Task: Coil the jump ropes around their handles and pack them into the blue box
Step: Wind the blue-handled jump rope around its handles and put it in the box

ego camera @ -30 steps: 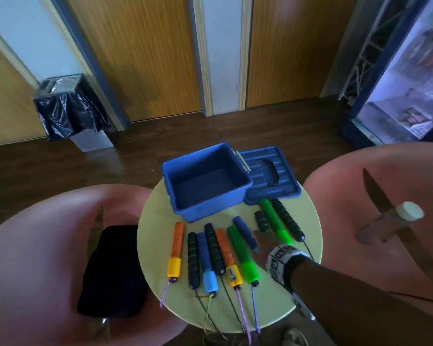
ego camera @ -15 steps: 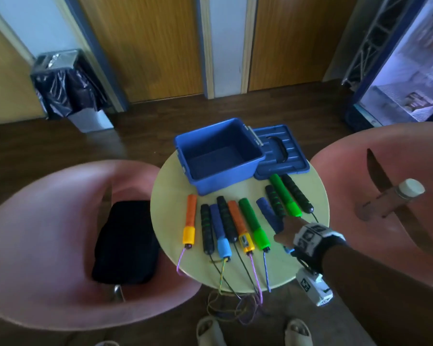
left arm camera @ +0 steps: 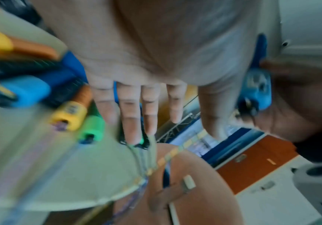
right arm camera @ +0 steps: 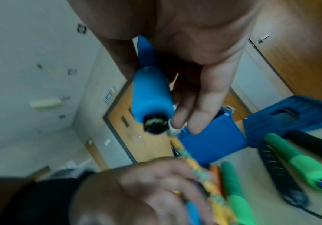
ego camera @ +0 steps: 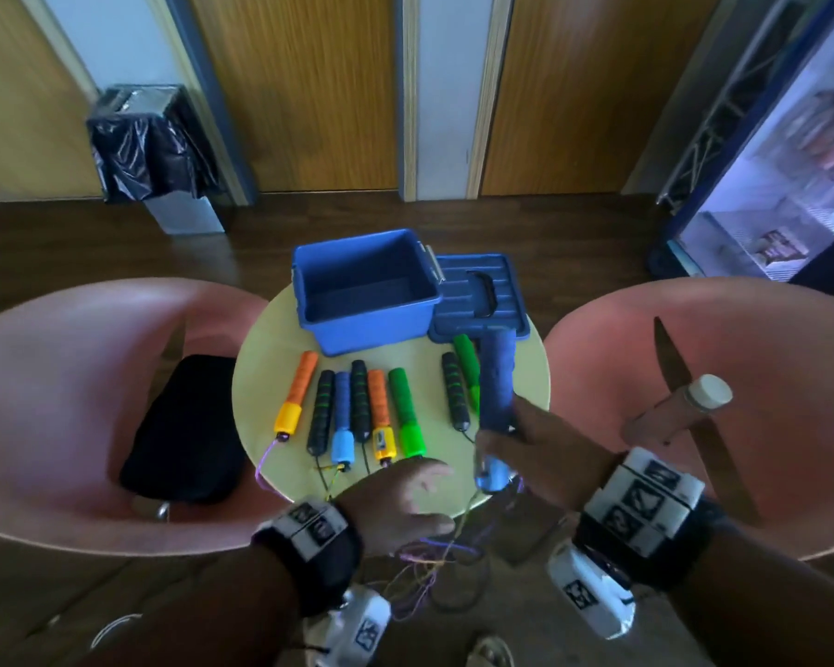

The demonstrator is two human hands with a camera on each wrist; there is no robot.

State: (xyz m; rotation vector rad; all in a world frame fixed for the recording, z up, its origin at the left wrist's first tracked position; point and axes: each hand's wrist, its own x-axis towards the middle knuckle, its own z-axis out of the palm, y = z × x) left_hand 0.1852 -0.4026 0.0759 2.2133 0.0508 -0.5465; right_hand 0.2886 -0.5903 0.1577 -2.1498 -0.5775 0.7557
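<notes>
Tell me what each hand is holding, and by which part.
The right hand holds the blue handle by its lower end, above the light blue cap. The left hand holds nothing, fingers straight.

Blue box (ego camera: 367,300) and blue ribbed lid (ego camera: 477,293) noted upper centre, pale yellow round table (ego camera: 261,377), orange-and-yellow handle (ego camera: 295,394) centre left, green handle (ego camera: 405,414), black handle with green rings (ego camera: 455,389), pink chairs (ego camera: 68,377) recorded at both sides.

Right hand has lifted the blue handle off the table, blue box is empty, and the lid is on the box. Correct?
Not quite: the lid is off, lying flat on the table beside the blue box, as the head view shows. The rest holds: the right hand grips the blue handle above the table, and the box is empty.
</notes>
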